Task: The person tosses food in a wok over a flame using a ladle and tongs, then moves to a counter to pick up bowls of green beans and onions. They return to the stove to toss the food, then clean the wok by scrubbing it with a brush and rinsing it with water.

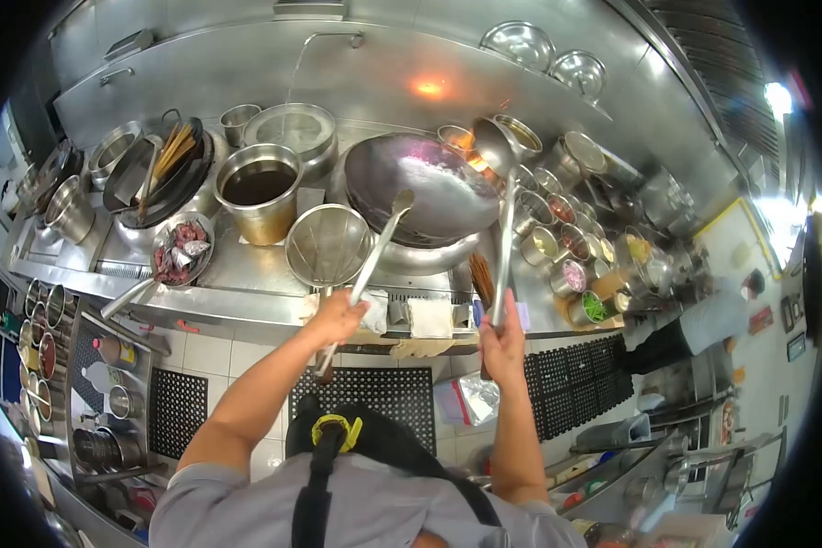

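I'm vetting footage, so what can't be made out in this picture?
Head view, beneath the wok: hidden by the wok.
Head view, inner bottom of the pot: hidden by dark liquid.
Head view, part of the long-handled tool: covered by the left hand.
Head view, print on the shelf bottle: too small.

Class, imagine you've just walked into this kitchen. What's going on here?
A person is working at a wok. The left hand grips a long tool, its tip over the wok. The right hand holds a ladle, its bowl near the wok's far right edge, where flames show. A strainer and a pot of dark liquid are to the wok's left.
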Action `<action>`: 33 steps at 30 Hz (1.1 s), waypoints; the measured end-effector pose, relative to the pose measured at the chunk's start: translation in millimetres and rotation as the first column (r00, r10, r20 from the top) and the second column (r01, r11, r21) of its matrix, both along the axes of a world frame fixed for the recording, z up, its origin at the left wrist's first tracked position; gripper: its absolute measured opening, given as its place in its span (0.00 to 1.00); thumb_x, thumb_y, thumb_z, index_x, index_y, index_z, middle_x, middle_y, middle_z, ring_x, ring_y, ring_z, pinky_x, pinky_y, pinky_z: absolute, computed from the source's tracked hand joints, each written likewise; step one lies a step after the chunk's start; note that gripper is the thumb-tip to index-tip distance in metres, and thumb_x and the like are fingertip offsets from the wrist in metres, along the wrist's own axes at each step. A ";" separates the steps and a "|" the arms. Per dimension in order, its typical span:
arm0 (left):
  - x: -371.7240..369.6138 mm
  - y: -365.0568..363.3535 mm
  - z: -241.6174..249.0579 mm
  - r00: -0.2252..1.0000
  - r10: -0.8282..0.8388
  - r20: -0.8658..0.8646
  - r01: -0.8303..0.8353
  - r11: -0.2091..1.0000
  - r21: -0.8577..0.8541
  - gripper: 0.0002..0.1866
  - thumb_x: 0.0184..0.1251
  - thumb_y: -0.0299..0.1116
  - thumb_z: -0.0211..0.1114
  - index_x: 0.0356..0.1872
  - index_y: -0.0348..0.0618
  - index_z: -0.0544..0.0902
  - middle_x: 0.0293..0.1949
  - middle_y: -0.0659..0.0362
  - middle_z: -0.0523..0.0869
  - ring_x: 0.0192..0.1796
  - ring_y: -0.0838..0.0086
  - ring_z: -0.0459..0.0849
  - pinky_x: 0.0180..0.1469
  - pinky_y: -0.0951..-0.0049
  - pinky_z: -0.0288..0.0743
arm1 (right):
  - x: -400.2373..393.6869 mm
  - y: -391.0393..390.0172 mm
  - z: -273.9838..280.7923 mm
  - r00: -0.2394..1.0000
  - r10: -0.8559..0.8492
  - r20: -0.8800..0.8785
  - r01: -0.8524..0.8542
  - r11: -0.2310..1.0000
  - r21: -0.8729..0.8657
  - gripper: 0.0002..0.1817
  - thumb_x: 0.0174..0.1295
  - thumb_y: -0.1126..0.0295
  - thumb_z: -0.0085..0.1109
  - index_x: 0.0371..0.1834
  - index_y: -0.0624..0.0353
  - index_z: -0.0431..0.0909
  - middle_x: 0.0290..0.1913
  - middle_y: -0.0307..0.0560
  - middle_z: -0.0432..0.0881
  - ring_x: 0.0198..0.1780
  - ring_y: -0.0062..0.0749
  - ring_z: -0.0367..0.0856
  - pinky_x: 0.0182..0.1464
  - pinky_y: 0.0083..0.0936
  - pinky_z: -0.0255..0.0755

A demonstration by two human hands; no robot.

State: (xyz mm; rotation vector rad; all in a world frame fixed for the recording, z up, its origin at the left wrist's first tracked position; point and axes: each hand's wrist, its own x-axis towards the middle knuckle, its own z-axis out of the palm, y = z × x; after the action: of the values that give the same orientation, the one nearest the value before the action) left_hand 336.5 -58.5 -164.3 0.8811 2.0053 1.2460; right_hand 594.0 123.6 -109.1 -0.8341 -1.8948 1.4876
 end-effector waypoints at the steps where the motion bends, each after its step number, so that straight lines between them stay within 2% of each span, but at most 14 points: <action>1: 8.6 3.9 18.5 0.964 0.032 0.263 -0.022 0.999 -0.039 0.14 0.69 0.38 0.60 0.40 0.34 0.76 0.19 0.55 0.76 0.16 0.66 0.75 0.18 0.64 0.70 | -16.5 -1.6 4.0 0.999 0.039 -0.031 -0.038 0.999 0.003 0.41 0.64 0.84 0.49 0.79 0.52 0.44 0.45 0.43 0.75 0.25 0.17 0.72 0.22 0.15 0.69; 3: 9.9 13.5 5.1 0.834 -0.010 0.552 -0.033 0.997 0.068 0.13 0.69 0.40 0.62 0.36 0.40 0.74 0.16 0.65 0.68 0.11 0.81 0.63 0.10 0.73 0.58 | -47.6 -13.5 11.9 0.995 0.084 -0.059 -0.085 0.996 -0.013 0.40 0.64 0.83 0.50 0.79 0.53 0.46 0.44 0.43 0.75 0.25 0.16 0.72 0.22 0.14 0.69; 5: 12.3 12.5 8.0 0.753 -0.072 0.654 -0.016 0.992 0.128 0.10 0.67 0.37 0.63 0.34 0.44 0.72 0.15 0.67 0.67 0.11 0.81 0.63 0.11 0.74 0.58 | -72.1 -32.1 28.7 0.994 0.103 -0.036 -0.105 0.994 -0.039 0.39 0.64 0.82 0.51 0.78 0.54 0.48 0.44 0.43 0.75 0.25 0.16 0.72 0.21 0.14 0.69; 8: 8.3 5.1 0.6 0.710 -0.154 0.687 0.070 0.986 0.149 0.12 0.68 0.36 0.60 0.44 0.37 0.75 0.15 0.64 0.68 0.12 0.78 0.64 0.14 0.72 0.59 | -102.9 -53.2 52.0 0.991 0.132 -0.020 -0.132 0.991 -0.013 0.39 0.63 0.81 0.53 0.78 0.57 0.50 0.41 0.42 0.76 0.24 0.17 0.72 0.21 0.15 0.69; 13: -2.0 0.9 -13.0 0.720 -0.193 0.666 0.098 0.979 0.178 0.13 0.67 0.36 0.59 0.45 0.37 0.75 0.15 0.64 0.69 0.12 0.78 0.64 0.14 0.72 0.60 | -134.5 -51.3 75.7 0.975 0.142 0.174 -0.154 0.986 0.061 0.37 0.63 0.81 0.53 0.77 0.57 0.54 0.34 0.40 0.77 0.22 0.15 0.71 0.20 0.17 0.67; 14: -5.2 3.2 -11.7 0.734 -0.195 0.650 0.106 0.979 0.173 0.13 0.67 0.36 0.60 0.45 0.37 0.75 0.15 0.64 0.69 0.12 0.78 0.64 0.14 0.72 0.60 | -137.9 -23.5 58.4 0.938 0.102 0.330 -0.251 0.857 0.449 0.36 0.62 0.79 0.54 0.76 0.56 0.57 0.32 0.44 0.80 0.24 0.25 0.77 0.24 0.24 0.71; 17: -10.1 10.0 -12.3 0.775 -0.211 0.596 0.148 0.977 0.154 0.13 0.68 0.37 0.59 0.45 0.39 0.76 0.17 0.63 0.70 0.13 0.78 0.65 0.14 0.72 0.61 | -171.8 14.2 82.3 0.845 -0.136 0.516 -0.436 0.383 0.814 0.35 0.60 0.73 0.55 0.74 0.54 0.60 0.40 0.59 0.81 0.37 0.45 0.84 0.40 0.36 0.78; 20: -12.5 18.8 -10.6 0.785 -0.187 0.591 0.149 0.982 0.113 0.12 0.69 0.38 0.57 0.45 0.40 0.76 0.18 0.63 0.70 0.13 0.79 0.66 0.13 0.72 0.62 | -212.6 24.6 101.7 0.681 -0.265 0.683 -0.623 0.280 0.730 0.30 0.63 0.71 0.51 0.71 0.53 0.63 0.46 0.61 0.81 0.43 0.52 0.84 0.42 0.41 0.79; 23: -16.0 24.3 -27.8 0.750 -0.312 0.583 0.206 0.948 0.242 0.11 0.69 0.37 0.57 0.44 0.40 0.76 0.18 0.63 0.71 0.13 0.79 0.66 0.13 0.73 0.62 | -238.4 22.2 115.9 0.569 -0.336 0.751 -0.755 0.149 0.639 0.27 0.65 0.72 0.49 0.69 0.54 0.65 0.44 0.59 0.81 0.43 0.52 0.84 0.42 0.41 0.80; 26: -22.8 13.6 -21.1 0.713 -0.319 0.625 0.216 0.947 0.238 0.10 0.66 0.34 0.58 0.43 0.39 0.75 0.18 0.63 0.71 0.13 0.80 0.66 0.12 0.75 0.61 | -248.4 17.5 120.2 0.488 -0.432 0.758 -0.822 0.064 0.565 0.36 0.58 0.78 0.53 0.73 0.51 0.60 0.40 0.58 0.81 0.42 0.49 0.85 0.42 0.41 0.81; 28: -22.9 4.9 -9.4 0.678 -0.294 0.674 0.222 0.956 0.194 0.11 0.62 0.31 0.59 0.43 0.39 0.74 0.18 0.63 0.70 0.13 0.80 0.66 0.12 0.76 0.60 | -252.1 17.9 132.0 0.404 -0.441 0.801 -0.863 0.106 0.494 0.36 0.58 0.78 0.53 0.73 0.51 0.59 0.41 0.57 0.81 0.42 0.48 0.85 0.42 0.41 0.81; 29: -23.8 2.1 -9.8 0.619 -0.320 0.717 0.213 0.947 0.239 0.11 0.62 0.31 0.59 0.43 0.39 0.74 0.17 0.63 0.69 0.12 0.80 0.66 0.12 0.76 0.60 | -252.1 17.7 139.0 0.363 -0.448 0.817 -0.878 0.129 0.461 0.36 0.58 0.78 0.53 0.73 0.51 0.59 0.41 0.56 0.82 0.42 0.47 0.85 0.42 0.40 0.81; 31: -19.7 -5.7 -15.5 0.486 -0.370 0.792 0.170 0.929 0.330 0.11 0.62 0.31 0.59 0.43 0.39 0.74 0.17 0.63 0.68 0.12 0.80 0.65 0.12 0.75 0.60 | -248.6 22.3 142.9 0.341 -0.429 0.837 -0.872 0.190 0.452 0.35 0.58 0.77 0.53 0.72 0.51 0.60 0.40 0.57 0.82 0.43 0.49 0.85 0.43 0.42 0.80; 33: -18.8 -4.0 -15.2 0.429 -0.374 0.822 0.133 0.927 0.352 0.10 0.62 0.31 0.60 0.42 0.39 0.74 0.16 0.65 0.67 0.12 0.80 0.65 0.12 0.75 0.60 | -245.6 35.4 132.2 0.335 -0.413 0.847 -0.860 0.234 0.454 0.35 0.58 0.76 0.54 0.72 0.51 0.61 0.39 0.58 0.82 0.43 0.50 0.84 0.44 0.42 0.80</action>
State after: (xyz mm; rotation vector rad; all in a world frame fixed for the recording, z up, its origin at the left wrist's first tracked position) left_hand 317.6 -62.4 -179.5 0.4233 0.8363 1.3653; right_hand 348.4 158.9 23.1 -0.5884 -3.3019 -0.7378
